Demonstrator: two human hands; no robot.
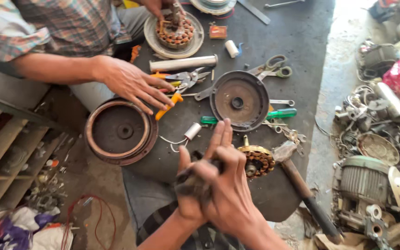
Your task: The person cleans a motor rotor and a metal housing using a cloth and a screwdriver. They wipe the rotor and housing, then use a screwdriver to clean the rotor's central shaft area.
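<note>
My left hand (190, 185) and my right hand (230, 190) are pressed together low in the middle of the head view. Between them they clasp a dark, greasy rag-like lump (191, 181); blur hides its exact shape. Just beyond my fingers a small stator with copper windings (257, 161) lies on the dark work mat (297, 37). Further back are a round grey metal motor cover (239, 99) and a white cylindrical capacitor (192, 131) with thin white leads. Another person's hand (133, 84) rests open by orange-handled pliers (177, 88).
A rusty round cover (120, 131) overhangs the mat's left edge. A green screwdriver (255, 115), scissors (272, 67), a metal tube (184, 63), a hammer (304, 192) and a second stator on a plate (175, 31) lie around. Scrap motors (364, 183) are piled at right.
</note>
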